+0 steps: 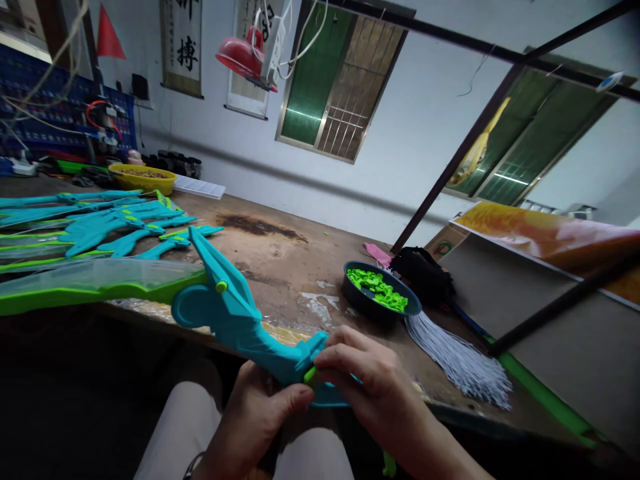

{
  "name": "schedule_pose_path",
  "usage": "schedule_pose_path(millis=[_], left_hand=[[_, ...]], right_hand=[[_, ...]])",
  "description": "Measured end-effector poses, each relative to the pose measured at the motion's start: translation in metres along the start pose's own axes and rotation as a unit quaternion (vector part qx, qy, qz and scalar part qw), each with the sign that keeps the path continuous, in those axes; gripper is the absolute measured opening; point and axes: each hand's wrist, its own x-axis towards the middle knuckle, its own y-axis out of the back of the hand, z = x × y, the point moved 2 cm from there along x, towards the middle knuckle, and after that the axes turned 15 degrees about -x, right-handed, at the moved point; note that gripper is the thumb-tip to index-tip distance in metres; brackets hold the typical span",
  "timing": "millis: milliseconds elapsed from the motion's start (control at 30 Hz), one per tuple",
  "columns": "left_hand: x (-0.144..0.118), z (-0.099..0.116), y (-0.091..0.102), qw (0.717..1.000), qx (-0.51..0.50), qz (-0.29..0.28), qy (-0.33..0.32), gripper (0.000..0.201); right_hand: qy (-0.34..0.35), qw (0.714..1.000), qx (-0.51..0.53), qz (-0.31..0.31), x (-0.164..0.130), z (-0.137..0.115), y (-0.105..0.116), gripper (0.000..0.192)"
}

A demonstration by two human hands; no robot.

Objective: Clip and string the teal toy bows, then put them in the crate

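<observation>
Far left of the hands a pile of teal toy swords (100, 223) lies finished on the tabletop (280, 257), while the left hand (255, 420) grips one sword's hilt (240, 320) and the right hand (375, 387) pinches a green peg (311, 374) into it, a dish of pegs (380, 293) waiting beyond.

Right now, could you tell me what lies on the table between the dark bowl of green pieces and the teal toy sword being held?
In the head view, only bare, stained table lies between the bowl and the teal toy sword.
</observation>
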Motion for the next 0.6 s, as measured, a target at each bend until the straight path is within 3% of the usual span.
schedule_pose_path(millis=[133,200,267,300,400,467,600], left_hand=[[0.000,0.000,0.000,1.000,0.024,0.011,-0.014,0.015],[-0.002,0.001,0.000,0.999,0.041,0.013,-0.022,0.017],[-0.005,0.000,0.002,0.998,0.055,0.005,-0.031,0.020],[-0.006,-0.002,0.004,0.998,0.054,0.008,-0.038,0.020],[-0.011,-0.012,0.012,0.995,0.027,0.065,-0.066,0.026],[-0.013,-0.020,0.018,0.992,0.029,0.100,-0.069,0.033],[-0.012,-0.024,0.025,0.989,0.087,0.106,-0.058,0.034]], right_hand=[[-0.011,0.997,-0.067,0.038,-0.004,0.001,-0.007,0.008],[-0.028,0.994,-0.093,0.056,-0.004,0.004,-0.006,0.030],[-0.024,0.996,-0.082,0.019,-0.002,0.006,-0.004,0.053],[-0.017,0.997,-0.068,-0.014,0.000,0.006,-0.004,0.054],[-0.021,0.995,-0.035,-0.089,0.005,0.006,-0.005,0.034],[-0.028,0.995,-0.029,-0.090,0.007,0.006,-0.007,0.027],[-0.028,0.997,-0.012,-0.064,0.007,0.005,-0.017,0.030]])
